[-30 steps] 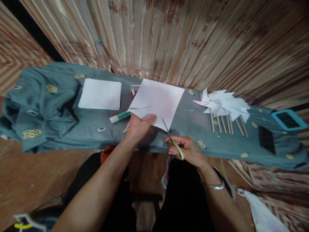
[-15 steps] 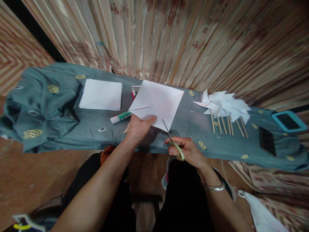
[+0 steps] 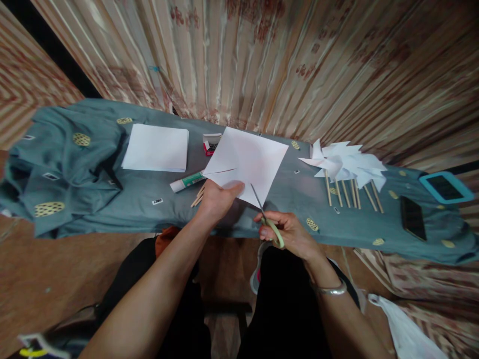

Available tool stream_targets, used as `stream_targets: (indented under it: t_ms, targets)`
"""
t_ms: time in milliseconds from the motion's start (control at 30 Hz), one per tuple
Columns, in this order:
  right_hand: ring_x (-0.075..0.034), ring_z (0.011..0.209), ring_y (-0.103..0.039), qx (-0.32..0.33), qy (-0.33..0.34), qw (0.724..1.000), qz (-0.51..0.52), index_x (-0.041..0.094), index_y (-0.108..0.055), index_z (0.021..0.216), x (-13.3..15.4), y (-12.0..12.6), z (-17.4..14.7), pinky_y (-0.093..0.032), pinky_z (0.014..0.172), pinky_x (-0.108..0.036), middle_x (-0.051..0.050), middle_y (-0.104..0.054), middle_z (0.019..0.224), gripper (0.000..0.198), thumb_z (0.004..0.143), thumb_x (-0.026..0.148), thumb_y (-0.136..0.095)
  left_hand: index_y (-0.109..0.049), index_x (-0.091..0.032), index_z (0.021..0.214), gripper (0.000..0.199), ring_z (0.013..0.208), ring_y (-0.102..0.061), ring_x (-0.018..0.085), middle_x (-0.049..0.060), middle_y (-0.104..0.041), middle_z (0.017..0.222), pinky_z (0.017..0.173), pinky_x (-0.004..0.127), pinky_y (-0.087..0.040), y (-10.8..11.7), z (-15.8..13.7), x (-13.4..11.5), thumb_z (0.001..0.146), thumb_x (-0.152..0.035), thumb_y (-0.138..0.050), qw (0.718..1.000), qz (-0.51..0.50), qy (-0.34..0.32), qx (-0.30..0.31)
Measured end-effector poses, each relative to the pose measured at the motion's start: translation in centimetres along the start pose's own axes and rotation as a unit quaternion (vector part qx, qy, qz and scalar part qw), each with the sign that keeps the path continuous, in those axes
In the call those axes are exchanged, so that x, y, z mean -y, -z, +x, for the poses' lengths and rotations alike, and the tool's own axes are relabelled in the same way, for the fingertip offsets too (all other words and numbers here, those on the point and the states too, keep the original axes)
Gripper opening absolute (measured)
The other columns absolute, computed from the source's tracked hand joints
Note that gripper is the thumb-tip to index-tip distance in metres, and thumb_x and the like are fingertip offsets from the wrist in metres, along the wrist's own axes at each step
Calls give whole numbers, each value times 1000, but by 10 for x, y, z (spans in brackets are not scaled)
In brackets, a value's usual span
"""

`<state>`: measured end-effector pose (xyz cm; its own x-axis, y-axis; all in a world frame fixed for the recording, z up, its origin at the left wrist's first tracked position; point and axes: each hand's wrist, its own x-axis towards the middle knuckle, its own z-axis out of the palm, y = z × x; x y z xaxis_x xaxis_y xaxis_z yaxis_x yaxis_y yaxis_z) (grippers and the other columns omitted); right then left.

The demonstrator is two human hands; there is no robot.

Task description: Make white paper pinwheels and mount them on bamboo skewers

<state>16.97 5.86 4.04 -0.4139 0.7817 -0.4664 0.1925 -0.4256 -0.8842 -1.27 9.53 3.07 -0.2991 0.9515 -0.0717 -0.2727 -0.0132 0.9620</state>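
My left hand [image 3: 220, 198] pinches the near edge of a square white paper sheet [image 3: 250, 157], thumb on top. One slit runs inward from the sheet's left corner. In my right hand [image 3: 286, 232] is a pair of scissors [image 3: 276, 233] with light green handles, its blades at the sheet's near corner. Just left of the sheet lie a green and white glue stick [image 3: 189, 181] and a few wooden sticks [image 3: 198, 197], partly hidden by my left hand. Behind them sits a small red and white box [image 3: 211, 143].
A stack of white paper [image 3: 156, 148] lies to the left. Several paper pinwheels [image 3: 350, 162] on wooden sticks lie to the right, with a dark phone [image 3: 412, 218] and a blue-framed device [image 3: 446, 187] beyond. Grey-green cloth [image 3: 142, 199] covers the table; a curtain [image 3: 239, 65] hangs behind.
The paper sheet has shifted slightly right and toward me, showing more of the red and white box. Both hands keep their holds, and the scissors stay at the near corner.
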Motion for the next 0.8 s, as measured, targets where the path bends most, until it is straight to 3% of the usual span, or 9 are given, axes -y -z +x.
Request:
stream_targets:
  t_ms: [367, 800]
  targets:
    - [-4, 44, -46, -7, -8, 1000, 16, 17, -66, 84, 3, -1, 0, -33, 41, -18, 6, -60, 55, 46, 54, 46, -86, -61, -19, 90, 34, 86, -67, 24, 7, -72, 93, 82, 35, -53, 1, -1, 0, 58, -19, -70, 1000, -5, 6, 7]
    - [-6, 49, -51, -9, -8, 1000, 6, 17, -66, 84, 3, -1, 0, -36, 46, -19, 5, -61, 58, 44, 57, 45, -84, -62, -13, 108, 53, 87, -67, 22, 8, -73, 96, 84, 34, -53, -1, -4, 4, 56, -15, -72, 1000, -10, 16, 6]
